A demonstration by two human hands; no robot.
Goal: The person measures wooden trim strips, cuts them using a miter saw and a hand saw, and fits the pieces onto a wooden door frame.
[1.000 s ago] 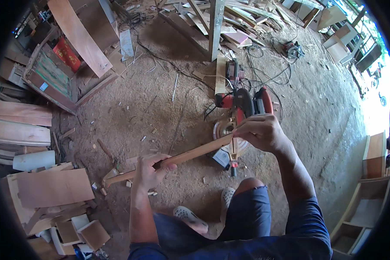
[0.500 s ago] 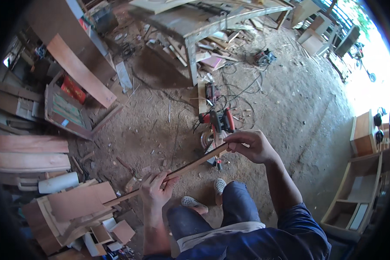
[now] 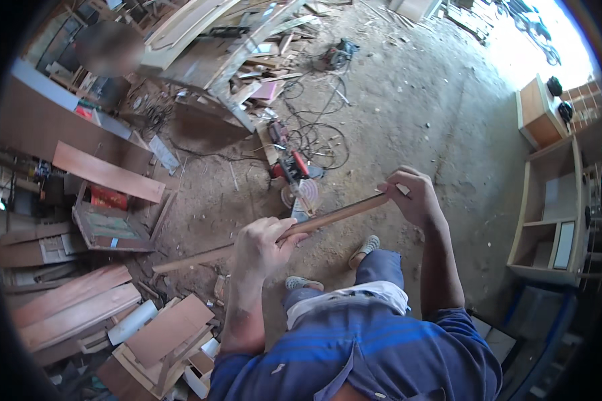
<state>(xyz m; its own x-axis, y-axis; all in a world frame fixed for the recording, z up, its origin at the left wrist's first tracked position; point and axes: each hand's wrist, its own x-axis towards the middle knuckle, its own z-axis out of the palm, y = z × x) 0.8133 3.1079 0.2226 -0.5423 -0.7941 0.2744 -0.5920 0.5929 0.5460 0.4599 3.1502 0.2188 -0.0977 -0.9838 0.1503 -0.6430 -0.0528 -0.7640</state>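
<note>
A long, narrow wooden strip point(image 3: 344, 213) slants across in front of me, its right end higher in the view. My left hand point(image 3: 266, 242) is closed around it near the middle, and a length of the strip sticks out to the left beyond that hand. Thumb and fingers of my right hand point(image 3: 411, 194) pinch the strip's right end. On the floor beyond the strip stands a red and black power saw point(image 3: 291, 167) with a round blade, partly overlapped in view by the strip. The strip is held up above the floor.
A workbench point(image 3: 224, 87) with wood scraps under it stands far left of centre. Cables point(image 3: 321, 134) coil on the floor behind the saw. Boards point(image 3: 80, 307) and offcuts pile up at left, near an upturned frame point(image 3: 117, 230). Wooden cabinets point(image 3: 548, 207) line the right side.
My view has swung to the right. Both hands still hold the strip, now raised and farther from my legs, and its left end shows away from the board pile.
</note>
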